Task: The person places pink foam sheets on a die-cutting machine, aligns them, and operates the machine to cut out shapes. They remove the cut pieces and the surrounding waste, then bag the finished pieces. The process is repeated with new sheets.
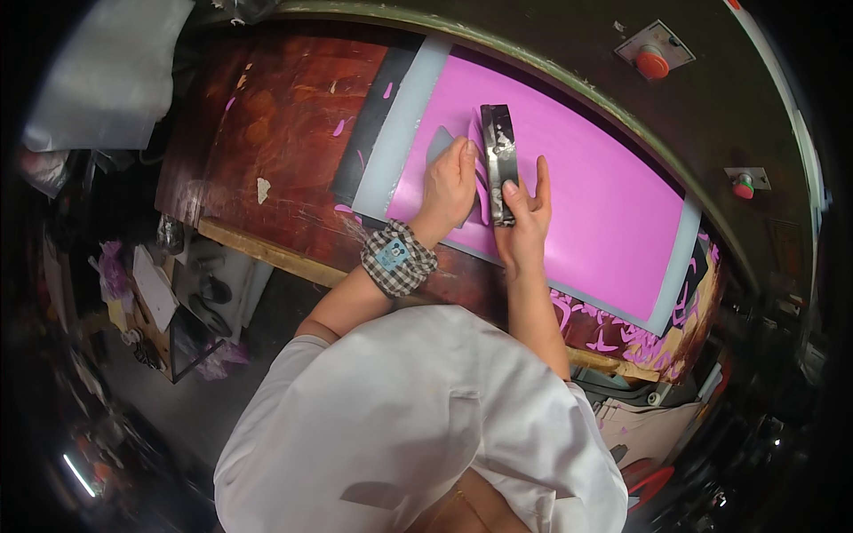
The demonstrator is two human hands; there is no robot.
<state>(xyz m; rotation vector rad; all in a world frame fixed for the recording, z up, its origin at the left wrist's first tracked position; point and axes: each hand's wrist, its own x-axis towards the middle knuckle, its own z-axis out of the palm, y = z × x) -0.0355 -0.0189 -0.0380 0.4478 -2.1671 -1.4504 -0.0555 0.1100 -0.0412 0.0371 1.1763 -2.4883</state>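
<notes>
My right hand (526, 218) grips the lower end of a dark metal cutting die (500, 160), thumb against its side and one finger stretched up. The die is tipped on edge above a pink sheet (595, 195). Just to its left, my left hand (451, 182) has its fingers closed at a pink cut-out piece (480, 169), beside the die; the fingertips are partly hidden. A grey gap in the sheet shows behind the left hand. On my left wrist sits a black-and-white checked scrunchie (397, 258).
The sheet lies on a grey cutting board (404, 124) on a worn red-brown table (284, 133). Pink offcuts (640, 342) lie at the near right edge. A green machine beam runs behind, carrying red push buttons (651, 62). Clear plastic (107, 71) hangs at upper left.
</notes>
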